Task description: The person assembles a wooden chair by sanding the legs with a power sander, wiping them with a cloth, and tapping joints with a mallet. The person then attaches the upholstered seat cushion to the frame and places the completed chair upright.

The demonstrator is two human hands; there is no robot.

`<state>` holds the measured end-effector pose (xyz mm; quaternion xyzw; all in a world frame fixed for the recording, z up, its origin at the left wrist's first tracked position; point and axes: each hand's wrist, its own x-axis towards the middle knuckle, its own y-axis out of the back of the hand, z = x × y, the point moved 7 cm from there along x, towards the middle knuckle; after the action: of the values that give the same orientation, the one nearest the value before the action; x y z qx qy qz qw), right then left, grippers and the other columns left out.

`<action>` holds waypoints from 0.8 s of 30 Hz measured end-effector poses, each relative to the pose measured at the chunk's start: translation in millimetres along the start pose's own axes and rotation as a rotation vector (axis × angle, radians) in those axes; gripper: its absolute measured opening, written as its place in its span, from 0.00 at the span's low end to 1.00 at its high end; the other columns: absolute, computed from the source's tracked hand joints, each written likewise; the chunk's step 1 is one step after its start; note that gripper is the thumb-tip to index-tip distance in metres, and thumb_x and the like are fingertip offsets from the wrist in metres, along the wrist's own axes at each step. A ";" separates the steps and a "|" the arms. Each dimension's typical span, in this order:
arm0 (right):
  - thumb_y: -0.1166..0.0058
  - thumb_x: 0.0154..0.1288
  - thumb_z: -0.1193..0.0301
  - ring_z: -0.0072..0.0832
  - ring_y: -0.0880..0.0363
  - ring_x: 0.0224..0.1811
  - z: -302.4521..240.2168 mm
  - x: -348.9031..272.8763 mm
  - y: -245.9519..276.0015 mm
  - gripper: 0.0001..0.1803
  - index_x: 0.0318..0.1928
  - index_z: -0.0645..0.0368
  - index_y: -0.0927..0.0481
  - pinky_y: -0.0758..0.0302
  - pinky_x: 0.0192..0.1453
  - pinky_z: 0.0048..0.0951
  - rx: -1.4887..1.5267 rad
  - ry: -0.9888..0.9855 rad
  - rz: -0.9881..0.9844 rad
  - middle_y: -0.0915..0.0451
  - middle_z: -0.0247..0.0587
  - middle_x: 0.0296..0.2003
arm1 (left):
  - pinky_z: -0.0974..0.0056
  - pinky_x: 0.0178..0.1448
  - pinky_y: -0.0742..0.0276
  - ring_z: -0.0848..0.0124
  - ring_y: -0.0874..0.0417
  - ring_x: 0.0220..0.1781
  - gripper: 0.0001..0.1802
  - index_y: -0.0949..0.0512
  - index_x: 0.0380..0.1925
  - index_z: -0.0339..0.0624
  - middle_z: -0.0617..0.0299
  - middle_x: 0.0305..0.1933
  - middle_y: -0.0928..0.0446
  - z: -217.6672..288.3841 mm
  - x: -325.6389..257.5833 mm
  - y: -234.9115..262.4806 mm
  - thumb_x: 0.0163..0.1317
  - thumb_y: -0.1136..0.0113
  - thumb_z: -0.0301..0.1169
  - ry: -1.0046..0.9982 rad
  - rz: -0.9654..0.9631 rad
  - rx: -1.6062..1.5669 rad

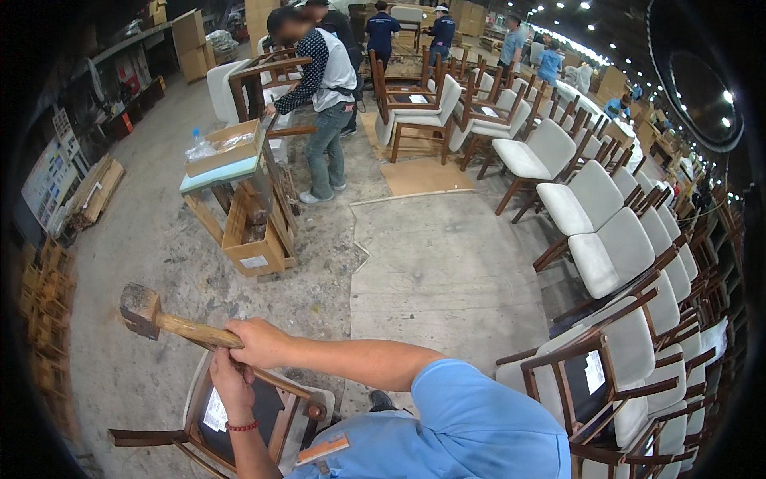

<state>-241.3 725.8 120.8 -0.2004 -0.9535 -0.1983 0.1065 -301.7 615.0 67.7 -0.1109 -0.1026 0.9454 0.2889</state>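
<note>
My right hand point(265, 343) is closed around the wooden handle of a mallet point(199, 329). The mallet's blocky, worn head points out to the left, above the floor. Just below the handle's end is my left hand point(232, 389), with a red bead bracelet at the wrist. Its fingers are curled closed, and what they hold is hidden. Beneath both hands lies an upturned chair point(299, 419) with a pale padded seat and back, brown wooden legs and a dark underside bearing a white label.
A workbench point(222, 177) with an open cardboard box stands ahead left, near a person handling a chair point(327, 80). Rows of pale chairs point(610, 255) line the right side. Another upturned chair point(594, 375) lies close by on the right. A flat sheet point(447, 271) covers the middle floor.
</note>
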 end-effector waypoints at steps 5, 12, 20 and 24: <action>0.43 0.52 0.70 0.58 0.20 0.41 -14.0 10.5 8.4 0.17 0.42 0.67 0.24 0.24 0.46 0.49 -0.021 0.063 0.057 0.19 0.61 0.34 | 0.74 0.15 0.45 0.82 0.37 0.14 0.20 0.28 0.32 0.43 0.68 0.21 0.32 19.9 1.8 -6.4 0.76 0.59 0.44 -0.085 -0.031 0.098; 0.39 0.49 0.71 0.43 0.19 0.29 -40.6 52.7 -25.8 0.17 0.38 0.69 0.24 0.24 0.34 0.41 0.195 0.006 0.015 0.20 0.54 0.28 | 0.78 0.29 0.34 0.82 0.27 0.35 0.20 0.31 0.57 0.30 0.62 0.41 0.26 79.6 1.2 51.6 0.74 0.50 0.35 -0.324 -0.149 0.328; 0.38 0.57 0.76 0.18 0.34 0.13 -92.4 108.5 -149.7 0.15 0.43 0.63 0.28 0.41 0.12 0.25 0.782 -0.385 -0.293 0.27 0.34 0.21 | 0.76 0.40 0.32 0.79 0.27 0.42 0.18 0.30 0.57 0.32 0.60 0.51 0.25 133.1 12.1 184.2 0.70 0.47 0.27 -0.411 0.026 0.204; 0.37 0.61 0.71 0.18 0.33 0.14 -89.6 125.0 -232.8 0.16 0.45 0.63 0.26 0.37 0.14 0.23 0.766 -0.429 -0.443 0.26 0.34 0.22 | 0.73 0.42 0.30 0.80 0.28 0.40 0.14 0.26 0.53 0.33 0.64 0.43 0.24 155.9 -9.7 243.2 0.71 0.48 0.29 -0.488 0.225 0.344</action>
<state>-441.2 534.8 158.6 0.0245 -0.9780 0.1946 -0.0710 -463.1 391.8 155.2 0.1592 0.0056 0.9735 0.1641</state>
